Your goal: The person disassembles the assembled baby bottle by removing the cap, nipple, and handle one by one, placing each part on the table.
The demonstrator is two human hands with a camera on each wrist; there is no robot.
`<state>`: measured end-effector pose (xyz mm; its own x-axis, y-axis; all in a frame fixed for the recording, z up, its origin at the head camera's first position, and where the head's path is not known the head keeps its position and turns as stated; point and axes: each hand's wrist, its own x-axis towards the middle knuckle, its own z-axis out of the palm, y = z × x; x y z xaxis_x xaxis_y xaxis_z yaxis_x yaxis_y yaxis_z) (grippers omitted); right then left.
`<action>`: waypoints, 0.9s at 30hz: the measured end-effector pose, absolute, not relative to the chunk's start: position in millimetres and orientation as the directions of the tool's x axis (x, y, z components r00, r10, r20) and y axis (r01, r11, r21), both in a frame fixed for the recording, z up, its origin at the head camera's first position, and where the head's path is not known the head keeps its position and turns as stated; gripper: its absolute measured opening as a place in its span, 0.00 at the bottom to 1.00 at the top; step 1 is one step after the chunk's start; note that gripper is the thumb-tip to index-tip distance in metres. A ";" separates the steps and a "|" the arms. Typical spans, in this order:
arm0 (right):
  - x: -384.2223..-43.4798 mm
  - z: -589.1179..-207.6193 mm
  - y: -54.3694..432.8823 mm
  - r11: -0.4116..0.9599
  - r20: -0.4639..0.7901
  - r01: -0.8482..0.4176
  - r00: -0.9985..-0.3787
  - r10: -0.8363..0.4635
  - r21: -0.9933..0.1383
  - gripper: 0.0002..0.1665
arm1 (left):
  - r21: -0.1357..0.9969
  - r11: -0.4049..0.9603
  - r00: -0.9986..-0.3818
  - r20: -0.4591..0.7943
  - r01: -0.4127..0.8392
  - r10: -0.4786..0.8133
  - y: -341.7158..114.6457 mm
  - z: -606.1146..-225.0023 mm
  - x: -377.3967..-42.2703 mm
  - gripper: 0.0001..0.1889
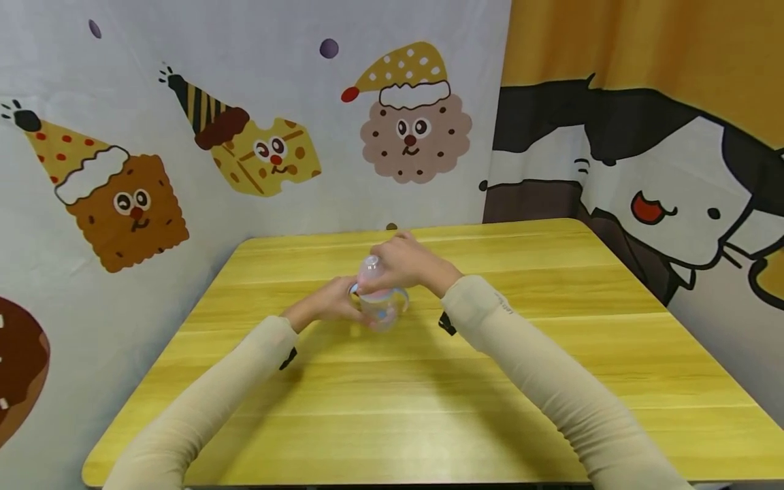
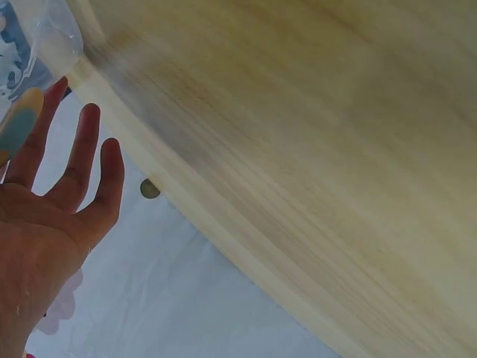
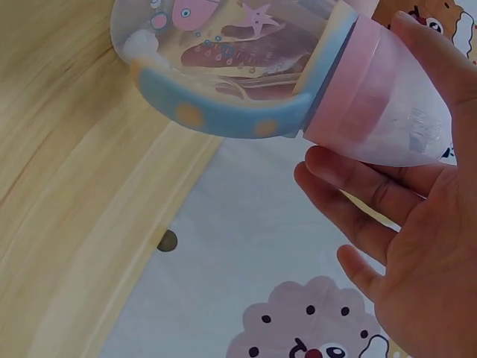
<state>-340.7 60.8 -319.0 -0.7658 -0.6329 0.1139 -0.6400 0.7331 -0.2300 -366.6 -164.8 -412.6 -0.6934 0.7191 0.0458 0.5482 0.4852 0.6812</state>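
A clear baby bottle (image 1: 382, 314) with a pink collar (image 3: 364, 86) and blue handles (image 3: 216, 112) stands upright around the middle of the table. From the left, my left hand (image 1: 333, 298) holds the bottle's side, around one handle, its thumb low on the body. In the left wrist view, several of its fingers stretch behind the bottle. My right hand (image 1: 407, 262) comes in from above and grips the collar and the clear domed cap (image 3: 417, 123), thumb on one side and fingers on the other. Pink and blue sea pictures decorate the bottle body.
The yellow wood-grain table (image 1: 392, 422) reaches back to a white curtain (image 1: 275, 41) with cartoon biscuits. An orange curtain (image 1: 643, 41) with a cartoon cow hangs at the right. Black straps (image 1: 447, 323) show at both wrists.
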 end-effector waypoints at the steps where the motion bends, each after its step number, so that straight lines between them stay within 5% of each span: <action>1: -340.5 -319.1 59.3 0.729 0.107 -0.641 -0.764 -0.636 -0.239 0.37 | 0.682 0.486 -0.694 0.044 0.546 0.719 -166.6 -412.7 -366.1 0.39; 20: -340.7 -318.9 62.1 0.667 0.110 -0.673 -0.726 -0.679 -0.322 0.29 | 0.688 0.457 -0.650 0.029 0.564 0.760 -165.6 -408.9 -369.4 0.41; 27: -345.6 -312.4 67.3 0.682 0.025 -0.632 -0.740 -0.673 -0.369 0.32 | 0.685 0.463 -0.648 0.016 0.562 0.762 -161.7 -409.5 -371.9 0.41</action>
